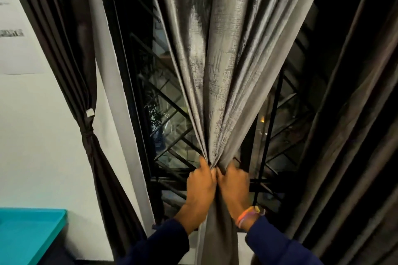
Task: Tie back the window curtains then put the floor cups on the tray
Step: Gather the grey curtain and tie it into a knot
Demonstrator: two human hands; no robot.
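A shiny grey curtain [217, 66] hangs in front of the dark window, gathered into a narrow bunch at its waist. My left hand [200, 185] grips the bunch from the left and my right hand [233, 183] grips it from the right, the two touching. A dark brown curtain [71, 54] at the left is tied back with a band [87, 134]. Another dark curtain [353, 135] hangs loose at the right. A teal tray [28, 236] shows at the bottom left corner. No cups are in view.
A black metal window grille [170, 135] with diagonal bars stands behind the grey curtain. A white wall [38, 135] runs along the left, with papers stuck on it higher up.
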